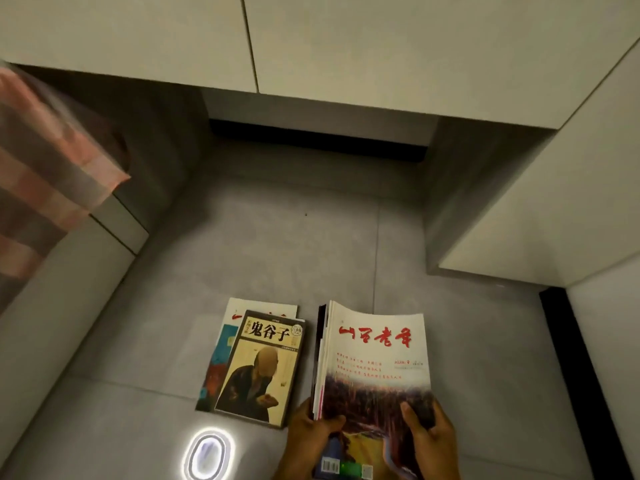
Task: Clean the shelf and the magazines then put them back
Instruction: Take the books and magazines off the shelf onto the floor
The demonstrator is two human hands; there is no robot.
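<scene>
Your left hand (pixel 311 433) grips the spine side of a stack of magazines (pixel 375 362), fingers curled round its lower left corner, while your right hand (pixel 431 436) pinches the lower right edge, thumb lying on the top cover (white, with red brush lettering above a reddish landscape). The stack is tilted up off the grey tiled floor (pixel 277 244). Just beside it on the left, a brown-framed book (pixel 261 368) showing a seated figure lies flat on another magazine (pixel 221 355), both on the floor. A ring-shaped light reflection (pixel 207 453) glows on the tiles near your left hand. White cabinets (pixel 381 46) stand ahead, and a pink striped cloth (pixel 45 161) hangs at far left.
</scene>
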